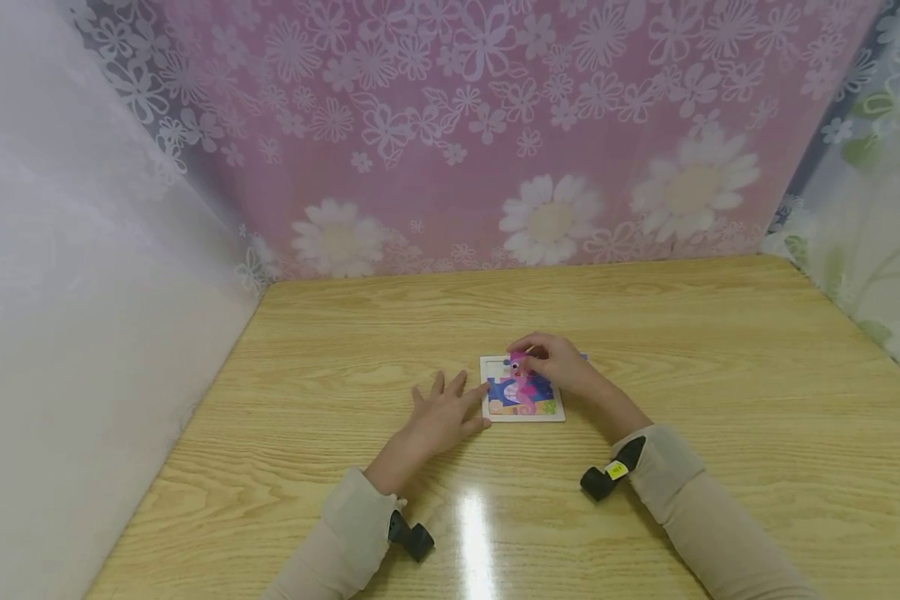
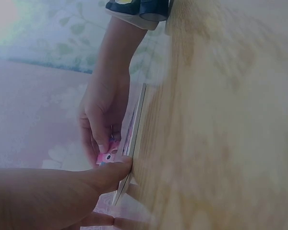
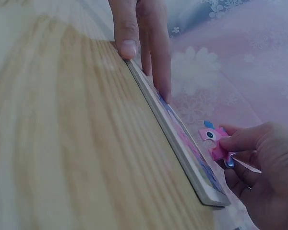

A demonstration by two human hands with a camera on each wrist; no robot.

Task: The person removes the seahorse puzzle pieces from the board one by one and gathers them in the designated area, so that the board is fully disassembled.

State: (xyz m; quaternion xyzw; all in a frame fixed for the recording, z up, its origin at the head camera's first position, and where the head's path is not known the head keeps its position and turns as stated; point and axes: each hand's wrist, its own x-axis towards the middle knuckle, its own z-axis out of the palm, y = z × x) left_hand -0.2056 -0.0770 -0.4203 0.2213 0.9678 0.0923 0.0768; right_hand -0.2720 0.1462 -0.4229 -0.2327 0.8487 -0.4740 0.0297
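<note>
Puzzle piece (image 1: 518,364), pink with an eye, is pinched between the right hand's (image 1: 562,367) thumb and fingers; below that hand lies the puzzle board (image 1: 525,419), its near edge touched by the left hand (image 1: 441,417), fingers spread.

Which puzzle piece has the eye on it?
The pink puzzle piece pinched in the right hand. Its round eye shows clearly; the visible pieces lying in the white frame show none.

A puzzle board (image 1: 528,419) lies on the table (image 1: 345,333), the left hand (image 1: 442,417) at its left edge, the right hand (image 1: 564,367) over its far right part, holding a puzzle piece (image 1: 518,357) above it, the backdrop (image 1: 435,175) behind.
</note>
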